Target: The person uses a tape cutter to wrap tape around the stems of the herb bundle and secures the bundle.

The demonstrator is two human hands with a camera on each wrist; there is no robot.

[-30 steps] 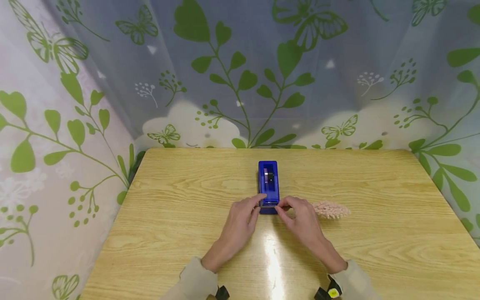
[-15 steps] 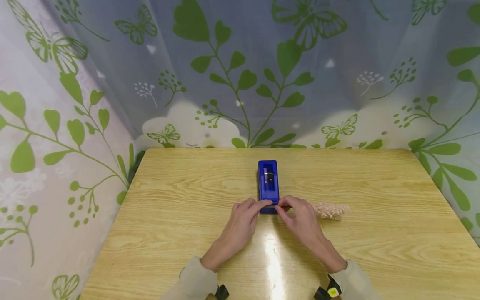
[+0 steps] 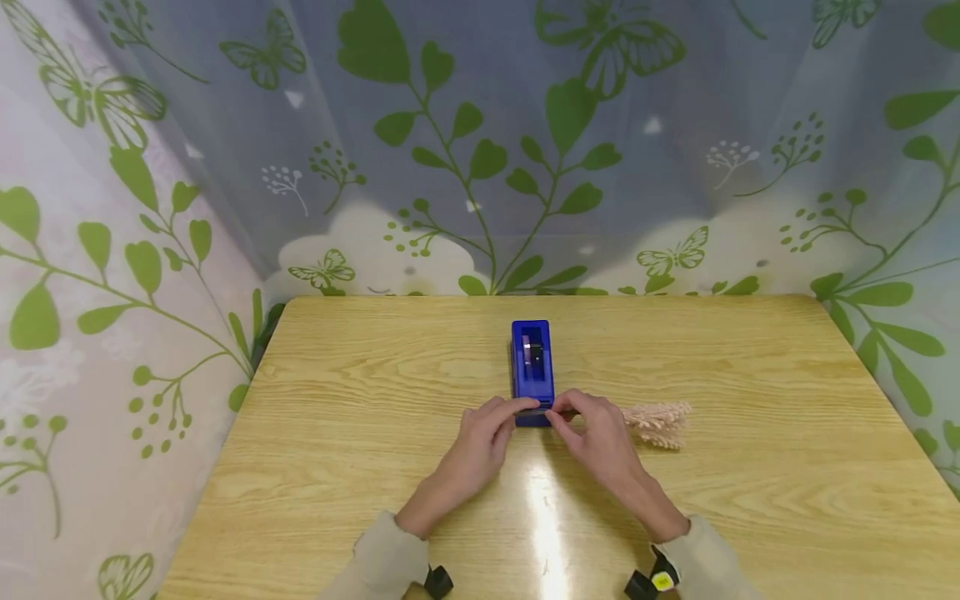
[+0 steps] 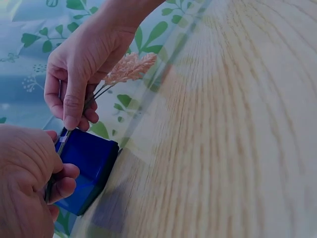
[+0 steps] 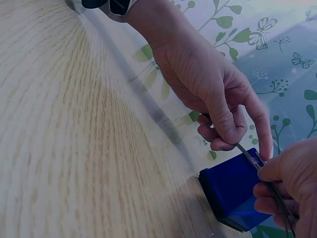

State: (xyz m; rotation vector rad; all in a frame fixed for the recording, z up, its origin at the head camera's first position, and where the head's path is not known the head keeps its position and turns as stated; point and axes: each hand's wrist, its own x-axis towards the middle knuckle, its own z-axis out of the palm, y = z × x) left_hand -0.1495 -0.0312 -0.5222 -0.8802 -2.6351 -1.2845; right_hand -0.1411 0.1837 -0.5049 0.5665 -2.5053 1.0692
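Observation:
A blue tape dispenser (image 3: 529,390) stands at the middle of the table with its cutting end toward me. Across that end lies the thin dark stem of a pink flower sprig (image 3: 660,423), its fluffy head sticking out past my right hand. My left hand (image 3: 480,442) holds the stem's free end between thumb and curled fingers, its index finger stretched over the dispenser's front. Thumb and fingertips of my right hand (image 3: 600,433) pinch the stem closer to the flowers. In the left wrist view, a small shiny strip of tape (image 4: 63,139) shows at the stem between both hands.
The wooden table (image 3: 360,367) extends to both sides of the dispenser. A patterned curtain (image 3: 465,167) with green leaves and butterflies hangs behind the far edge, and more of it covers the left side.
My left index finger has moved right, over the dispenser's front end. The flower head has turned and now fans out lower toward me. My right hand keeps its place at the stem.

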